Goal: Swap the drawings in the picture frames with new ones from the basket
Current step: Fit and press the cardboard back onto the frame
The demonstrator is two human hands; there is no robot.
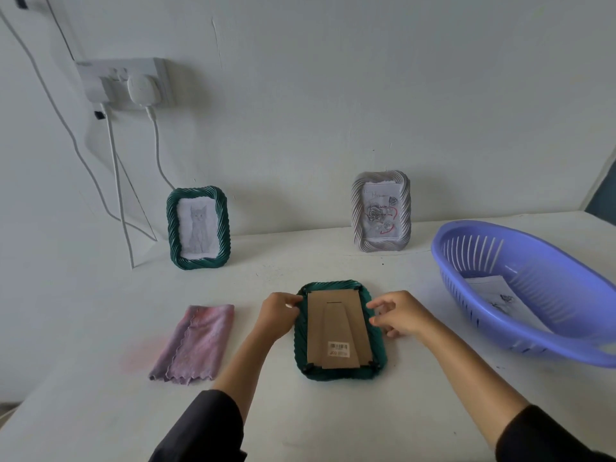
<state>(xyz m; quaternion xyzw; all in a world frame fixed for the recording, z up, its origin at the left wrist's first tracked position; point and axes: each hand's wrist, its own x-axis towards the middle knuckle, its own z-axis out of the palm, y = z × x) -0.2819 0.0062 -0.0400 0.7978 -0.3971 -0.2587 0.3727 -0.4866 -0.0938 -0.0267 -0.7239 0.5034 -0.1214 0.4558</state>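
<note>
Your left hand curls its fingers over the left rim of the face-down green frame, close to its far corner, and grips it. Your right hand sits at the opposite rim with its fingers half bent and the tips against the edge; you cannot tell whether they pinch the rim or only touch it.

The frame lies flat on the counter between your hands, with its brown cardboard back facing up and small black tabs at the corners. Near the end of the back closest to you is a white barcode sticker; the line of print under the bars is too small to read.

To the right of your right hand stands the purple basket, tilted, with a sheet of paper bearing a dark sketch inside.

Just left of your left hand lies a folded pink-purple cloth.

Beyond your hands two frames stand upright near the wall. The standing green frame on the left holds a pencil drawing of a sitting cat. The grey frame on the right holds a drawing of roses with red lines, and the handwriting along its top is not legible.

High on the wall to the left is a white socket with a plug and cables hanging down.
</note>
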